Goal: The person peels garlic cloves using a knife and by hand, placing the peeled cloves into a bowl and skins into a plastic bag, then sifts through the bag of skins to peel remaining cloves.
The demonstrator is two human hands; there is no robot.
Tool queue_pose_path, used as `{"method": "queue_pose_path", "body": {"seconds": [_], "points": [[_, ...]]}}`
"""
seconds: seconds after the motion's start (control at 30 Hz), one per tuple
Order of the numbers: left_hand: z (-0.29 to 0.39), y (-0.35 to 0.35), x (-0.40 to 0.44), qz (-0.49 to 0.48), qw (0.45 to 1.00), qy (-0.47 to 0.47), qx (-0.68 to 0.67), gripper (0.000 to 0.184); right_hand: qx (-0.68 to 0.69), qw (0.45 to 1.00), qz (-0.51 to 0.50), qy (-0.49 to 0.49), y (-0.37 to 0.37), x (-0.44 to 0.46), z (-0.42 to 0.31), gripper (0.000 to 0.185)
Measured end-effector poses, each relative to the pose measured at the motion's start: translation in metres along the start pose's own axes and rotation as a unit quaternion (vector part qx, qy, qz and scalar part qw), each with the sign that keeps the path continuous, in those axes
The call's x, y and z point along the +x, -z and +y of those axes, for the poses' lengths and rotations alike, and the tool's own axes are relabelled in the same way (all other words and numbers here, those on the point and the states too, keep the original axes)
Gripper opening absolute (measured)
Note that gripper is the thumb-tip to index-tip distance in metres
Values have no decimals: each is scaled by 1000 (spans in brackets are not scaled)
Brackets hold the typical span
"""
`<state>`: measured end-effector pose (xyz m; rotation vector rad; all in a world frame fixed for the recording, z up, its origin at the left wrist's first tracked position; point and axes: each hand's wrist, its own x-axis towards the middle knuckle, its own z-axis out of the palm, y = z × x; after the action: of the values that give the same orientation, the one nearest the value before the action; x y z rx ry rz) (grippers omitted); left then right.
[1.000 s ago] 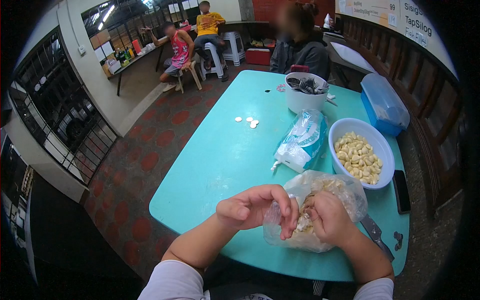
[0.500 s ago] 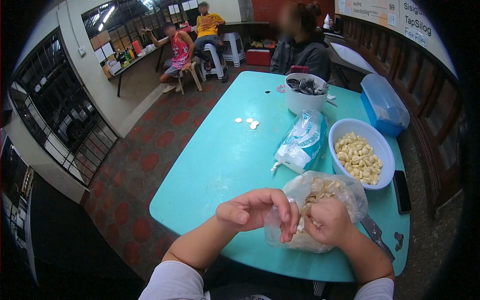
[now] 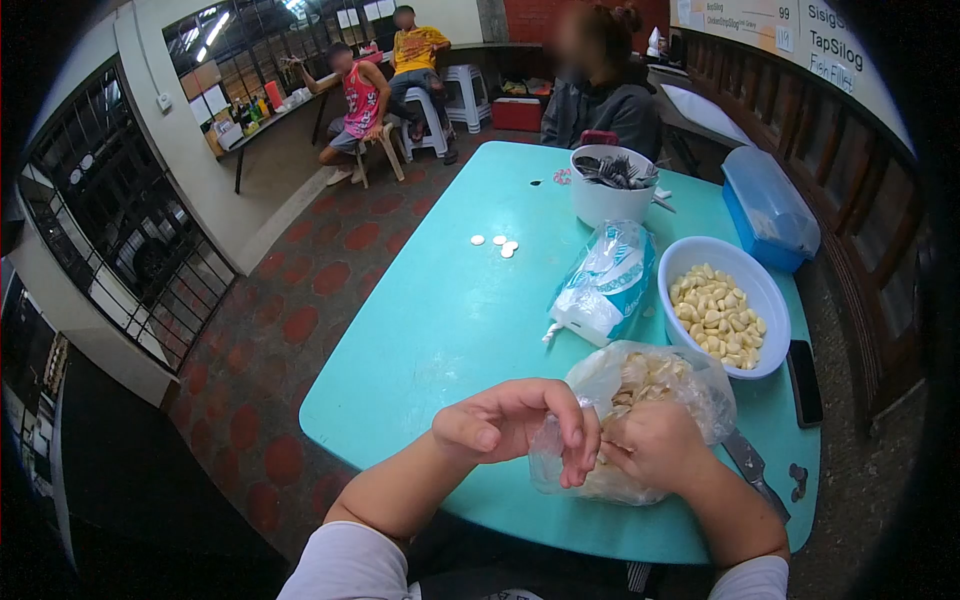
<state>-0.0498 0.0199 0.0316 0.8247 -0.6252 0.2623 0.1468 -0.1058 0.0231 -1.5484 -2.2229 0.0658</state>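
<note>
Two hands are at the clear plastic bag (image 3: 705, 392) of garlic, which sits at the near edge of the turquoise table (image 3: 420, 330). Your left hand (image 3: 512, 418) curls loosely at its side, thumb apart — you can't tell whether the fingers grip plastic. Your right hand (image 3: 655, 445) bends its fingers inward over the bag; what they hold, if anything, is hidden. Just beyond — a lavender bowl (image 3: 774, 315) of peeled garlic cloves (image 3: 718, 318). A knife (image 3: 745, 462) lies beside your right wrist.
</note>
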Motion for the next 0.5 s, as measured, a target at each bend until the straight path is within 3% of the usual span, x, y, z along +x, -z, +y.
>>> {"method": "queue_pose_path", "body": {"seconds": [0.27,0.5], "points": [[0,0,0,-1,1000,1,-2,57,-9,999,-34,-28,14,4,-6,33],[0,0,1,-10,1000,3,7,57,-11,998,55,-9,19,0,-8,31]]}}
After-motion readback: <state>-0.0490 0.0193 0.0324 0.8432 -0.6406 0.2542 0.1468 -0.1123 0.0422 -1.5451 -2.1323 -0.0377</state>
